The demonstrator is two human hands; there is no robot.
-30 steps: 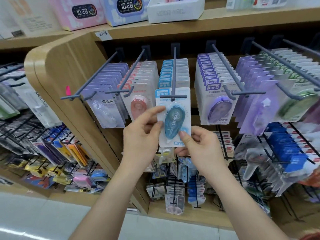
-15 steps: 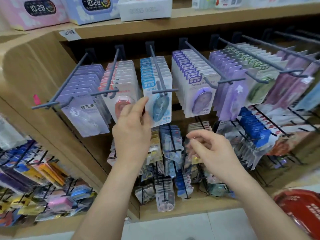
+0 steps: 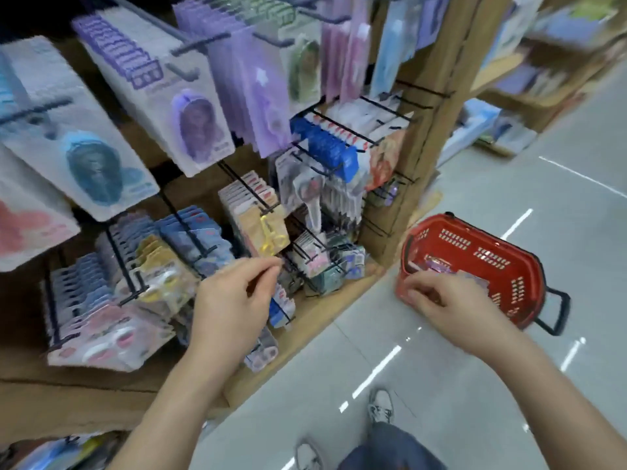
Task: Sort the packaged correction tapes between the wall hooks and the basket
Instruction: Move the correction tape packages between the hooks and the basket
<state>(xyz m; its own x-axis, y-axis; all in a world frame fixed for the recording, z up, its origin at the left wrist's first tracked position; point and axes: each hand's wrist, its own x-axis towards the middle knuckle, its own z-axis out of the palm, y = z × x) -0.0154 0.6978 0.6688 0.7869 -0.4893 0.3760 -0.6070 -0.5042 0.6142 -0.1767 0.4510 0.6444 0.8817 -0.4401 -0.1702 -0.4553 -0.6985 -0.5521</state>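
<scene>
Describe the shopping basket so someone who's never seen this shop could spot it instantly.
Find the wooden display stand hung with stationery packs and follow its right corner post down to the grey tiled floor. The basket sits there, beside the post's foot. It is the only red thing on the floor: perforated plastic with black handles.

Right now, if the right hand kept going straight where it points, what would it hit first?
Most likely the red basket: the right hand reaches toward its near rim, with packaged tapes lying just inside. Blur hides the depth, so rim or packs first is unclear.
</scene>
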